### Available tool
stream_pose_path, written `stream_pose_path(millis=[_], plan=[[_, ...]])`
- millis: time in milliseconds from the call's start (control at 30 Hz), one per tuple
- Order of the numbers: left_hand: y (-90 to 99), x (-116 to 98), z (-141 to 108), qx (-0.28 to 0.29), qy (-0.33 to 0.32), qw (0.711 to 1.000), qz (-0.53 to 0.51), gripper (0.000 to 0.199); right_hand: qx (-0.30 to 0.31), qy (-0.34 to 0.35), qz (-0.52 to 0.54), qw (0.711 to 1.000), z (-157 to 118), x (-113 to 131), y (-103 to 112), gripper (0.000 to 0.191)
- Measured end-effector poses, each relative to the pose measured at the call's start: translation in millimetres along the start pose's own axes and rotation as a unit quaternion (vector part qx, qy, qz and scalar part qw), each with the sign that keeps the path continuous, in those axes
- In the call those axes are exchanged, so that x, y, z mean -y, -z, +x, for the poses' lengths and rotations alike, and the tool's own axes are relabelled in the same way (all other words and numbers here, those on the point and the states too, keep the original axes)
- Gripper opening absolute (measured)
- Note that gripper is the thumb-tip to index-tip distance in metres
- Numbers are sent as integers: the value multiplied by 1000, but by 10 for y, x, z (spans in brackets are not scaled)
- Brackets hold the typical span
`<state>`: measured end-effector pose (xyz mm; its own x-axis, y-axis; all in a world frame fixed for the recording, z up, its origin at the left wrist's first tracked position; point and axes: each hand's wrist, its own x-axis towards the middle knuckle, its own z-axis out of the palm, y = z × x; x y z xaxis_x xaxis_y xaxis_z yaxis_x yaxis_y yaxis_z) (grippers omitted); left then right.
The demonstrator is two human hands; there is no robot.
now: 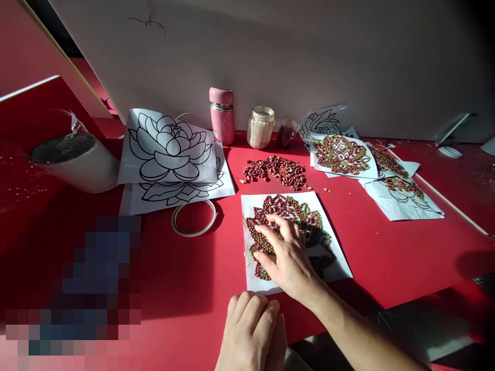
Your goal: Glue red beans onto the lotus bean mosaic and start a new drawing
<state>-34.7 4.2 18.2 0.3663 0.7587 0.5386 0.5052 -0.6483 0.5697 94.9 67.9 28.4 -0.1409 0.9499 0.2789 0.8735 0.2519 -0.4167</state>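
Before me lies a white sheet (253,286) with a flower picture (276,206) made of red and green beans. My right hand (288,257) reaches over it with fingers apart; its fingertips rest on or just above the beans at the left part of the flower, and nothing shows in them. Its shadow darkens the right side of the picture. Below the sheet, my left hand (251,324) is curled into a fist by the table's front edge; what it holds, if anything, is hidden. A loose pile of red beans (276,171) lies just beyond the sheet.
Left are printed lotus outlines (172,147), a tape roll (194,219) and a large white roll (77,159). A pink flask (222,116), glass jar (261,127) and small dark-filled container (287,132) stand behind. Bean-covered sheets (342,154) overlap at right.
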Motion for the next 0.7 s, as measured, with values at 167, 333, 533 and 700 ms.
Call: stream_pose_path(millis=[167,333,533,700], plan=[[9,-13,-13,19,7,1000,-1,21,-67,10,59,996,38,-102,97,32],[16,-63,19,19,17,1000,13,18,-218,-29,122,968,41,-573,431,27],[-3,-136,30,29,-13,998,56,18,-204,-59,26,977,-187,-1202,632,30],[-53,-248,-13,41,-34,995,89,20,-169,-25,-6,985,-242,-1456,534,30]])
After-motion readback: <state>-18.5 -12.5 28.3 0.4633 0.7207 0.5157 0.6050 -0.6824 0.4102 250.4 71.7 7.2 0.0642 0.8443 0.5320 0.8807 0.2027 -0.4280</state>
